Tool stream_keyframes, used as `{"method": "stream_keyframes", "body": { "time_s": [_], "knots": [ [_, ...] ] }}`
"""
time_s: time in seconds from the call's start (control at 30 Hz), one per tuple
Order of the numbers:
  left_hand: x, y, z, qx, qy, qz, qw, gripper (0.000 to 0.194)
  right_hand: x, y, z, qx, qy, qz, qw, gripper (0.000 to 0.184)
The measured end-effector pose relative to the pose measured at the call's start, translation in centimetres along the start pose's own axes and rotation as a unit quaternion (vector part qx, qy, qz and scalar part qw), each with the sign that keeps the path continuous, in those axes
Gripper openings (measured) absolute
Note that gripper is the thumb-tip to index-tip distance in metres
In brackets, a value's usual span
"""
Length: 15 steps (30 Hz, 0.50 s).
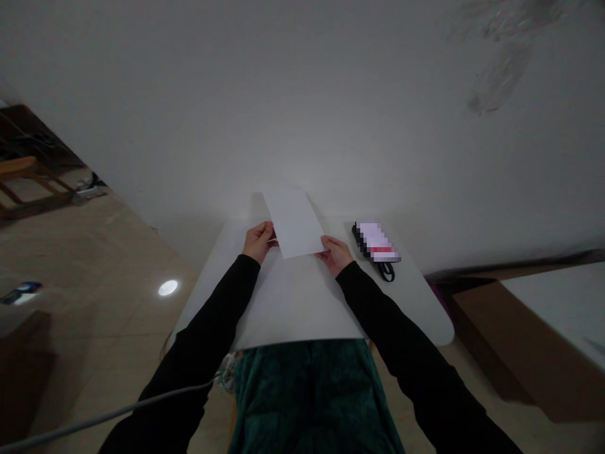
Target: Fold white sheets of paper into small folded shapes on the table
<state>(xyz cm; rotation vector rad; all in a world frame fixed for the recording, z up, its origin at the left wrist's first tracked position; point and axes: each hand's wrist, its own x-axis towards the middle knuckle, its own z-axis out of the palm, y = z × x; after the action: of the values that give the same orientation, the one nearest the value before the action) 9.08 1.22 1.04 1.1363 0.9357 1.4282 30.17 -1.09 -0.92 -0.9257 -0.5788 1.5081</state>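
Note:
A plain white sheet of paper (295, 222) is held up, tilted, above the white table (302, 309). My right hand (335, 253) pinches its lower right corner, thumb on the near face. At its left edge my left hand (258, 241) is closed, thumb against bent fingers. A thin pale strip shows at those fingertips, perhaps a part of the paper. Right of my right hand, a phone (377, 241) with a blurred lit screen lies on a black object with a strap loop (386, 272).
A grey-white wall (302, 113) rises behind the table. Cardboard boxes (524, 340) stand at the right. On the left are a wooden stool (28, 173) and the tiled floor (127, 302). A grey cable (108, 413) crosses near my left arm. Green cloth (312, 397) covers my lap.

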Motion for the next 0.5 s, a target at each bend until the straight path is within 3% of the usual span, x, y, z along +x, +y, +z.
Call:
{"method": "stream_keyframes", "body": {
  "time_s": [0.3,0.5],
  "knots": [
    [0.17,-0.27,-0.11,-0.049,0.016,-0.013,0.999,0.032,-0.31,0.16,0.18,0.009,-0.024,0.028,0.999,0.008],
    [0.16,-0.34,-0.01,-0.066,0.03,-0.007,0.997,0.034,-0.2,0.34,0.11,-0.004,-0.028,0.013,1.0,0.012]
  ]
}}
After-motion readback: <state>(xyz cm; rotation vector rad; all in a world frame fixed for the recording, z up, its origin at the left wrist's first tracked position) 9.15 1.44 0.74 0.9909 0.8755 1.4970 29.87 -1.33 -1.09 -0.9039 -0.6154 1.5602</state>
